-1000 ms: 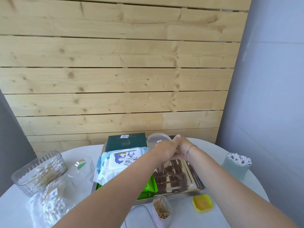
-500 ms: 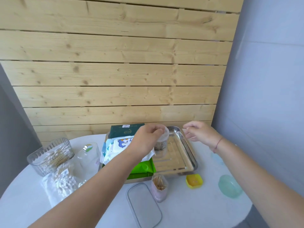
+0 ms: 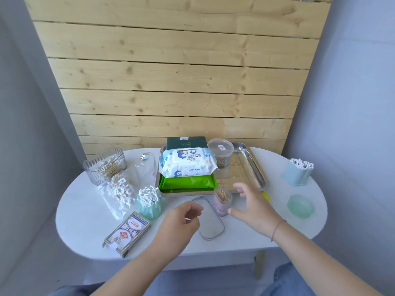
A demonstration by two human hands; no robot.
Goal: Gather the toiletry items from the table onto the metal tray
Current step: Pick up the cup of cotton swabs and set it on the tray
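Step in hand: reach for the pink toothpick jar [image 3: 222, 202], standing just off the metal tray [image 3: 254, 167] near edge. Right hand [image 3: 252, 207] fingers spread wide beside it; left hand [image 3: 181, 221] loosely curled, empty. Next: close around jar, lift over rim

I count one metal tray [image 3: 254, 167] at twelve o'clock, with one baby wipes pack [image 3: 188, 164], one green pack [image 3: 188, 182], one dark green box [image 3: 186, 143] and one lidded clear jar [image 3: 221, 153] on it. Two cups of cotton swabs: one at nine [image 3: 148, 202], one at two [image 3: 298, 171].
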